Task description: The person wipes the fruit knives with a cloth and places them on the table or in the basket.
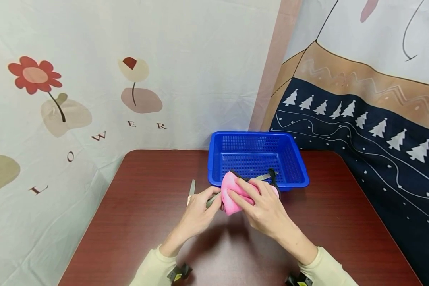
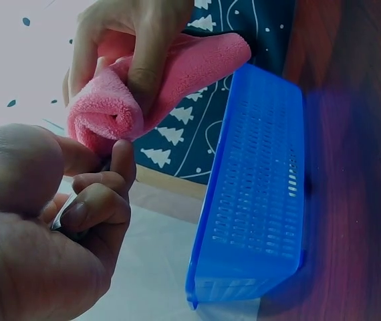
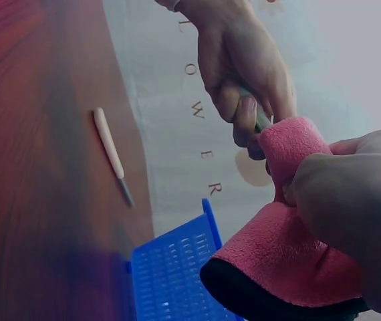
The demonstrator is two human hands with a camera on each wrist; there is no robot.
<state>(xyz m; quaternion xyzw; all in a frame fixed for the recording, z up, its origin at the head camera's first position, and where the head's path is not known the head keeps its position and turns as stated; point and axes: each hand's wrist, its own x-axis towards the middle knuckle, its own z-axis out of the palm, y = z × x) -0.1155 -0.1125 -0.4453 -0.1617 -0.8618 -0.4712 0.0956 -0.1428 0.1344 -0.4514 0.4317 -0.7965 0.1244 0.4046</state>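
My left hand [image 1: 196,213] grips the grey-green handle [image 3: 262,120] of a knife, its fingers curled round it. A pink fluffy cloth [image 1: 230,194] with a dark backing is folded round the part beyond the handle. My right hand [image 1: 266,208] pinches this cloth between thumb and fingers, close to the left hand. Past the cloth, over the basket's front rim, a grey blade [image 1: 264,176] shows in the head view. The cloth hides where it joins the handle. In the left wrist view the cloth [image 2: 110,114] appears rolled, with an opening at its end.
A blue perforated basket [image 1: 214,159] stands at the table's back edge, just behind the hands. Left of the hands, a second knife [image 3: 110,144] with a pale handle lies on the brown table [image 1: 139,206]. Printed cloth hangings [image 1: 200,79] rise behind the table.
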